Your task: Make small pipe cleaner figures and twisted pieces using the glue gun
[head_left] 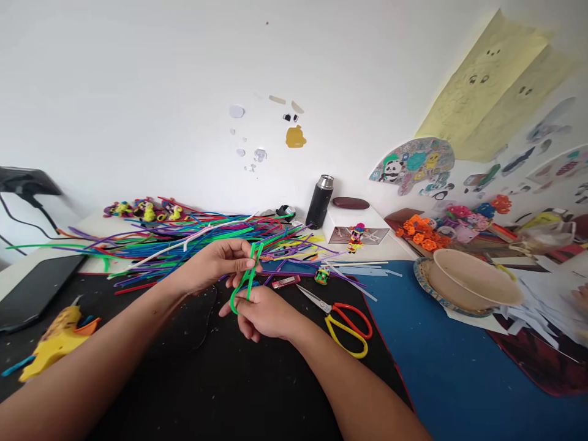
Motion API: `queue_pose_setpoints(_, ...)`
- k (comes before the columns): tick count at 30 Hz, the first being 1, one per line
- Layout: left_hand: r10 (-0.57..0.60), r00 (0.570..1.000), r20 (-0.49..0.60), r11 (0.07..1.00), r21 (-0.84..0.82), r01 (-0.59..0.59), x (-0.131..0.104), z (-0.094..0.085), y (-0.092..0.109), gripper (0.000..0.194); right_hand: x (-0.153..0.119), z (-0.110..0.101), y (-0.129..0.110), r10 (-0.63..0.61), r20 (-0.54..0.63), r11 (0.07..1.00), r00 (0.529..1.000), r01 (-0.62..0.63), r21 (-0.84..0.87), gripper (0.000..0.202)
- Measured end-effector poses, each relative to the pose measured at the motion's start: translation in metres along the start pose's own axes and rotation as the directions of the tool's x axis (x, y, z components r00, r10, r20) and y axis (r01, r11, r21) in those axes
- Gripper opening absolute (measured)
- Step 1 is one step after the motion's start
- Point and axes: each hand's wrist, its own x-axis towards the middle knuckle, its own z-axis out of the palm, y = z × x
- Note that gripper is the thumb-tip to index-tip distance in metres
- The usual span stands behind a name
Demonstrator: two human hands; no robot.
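My left hand (233, 260) pinches a bent green pipe cleaner (252, 278) near its two upper ends, above the black mat. Lower down, my right hand (260, 312) has its fingers closed around the looped end of the same pipe cleaner. Just behind the hands lies a large pile of coloured pipe cleaners (184, 242). To the right of my right hand are scissors (342, 318) with one red and one yellow handle, their blades slightly apart. A small green figure (322, 276) and a pink-and-white packet (285, 282) sit beyond the scissors.
A yellow glue gun (57, 343) and a black phone (37, 291) lie at left. A black thermos (320, 202) stands by a white box (356, 222) near the wall. At right are a beige bowl (475, 278) and orange fuzzy flowers (418, 229).
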Motion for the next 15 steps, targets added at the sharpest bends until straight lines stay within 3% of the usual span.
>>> queue_pose_setpoints(5, 0.000, 0.999, -0.038, 1.000, -0.016, -0.001, 0.000, 0.005, 0.001, 0.036, 0.002, 0.001, 0.003, -0.008, -0.007, 1.000, 1.000, 0.008, 0.022, 0.031)
queue_pose_setpoints(10, 0.020, 0.987, -0.156, 0.994, -0.106, -0.037, 0.001, 0.007, 0.006, 0.041, 0.004, 0.002, 0.003, -0.016, -0.122, 0.989, 0.992, 0.034, 0.145, 0.031)
queue_pose_setpoints(15, 0.108, 0.920, -0.377, 0.977, -0.133, -0.169, 0.006, -0.005, 0.006, 0.035, 0.007, -0.001, 0.000, -0.072, -0.257, 0.955, 0.964, 0.140, 0.260, 0.046)
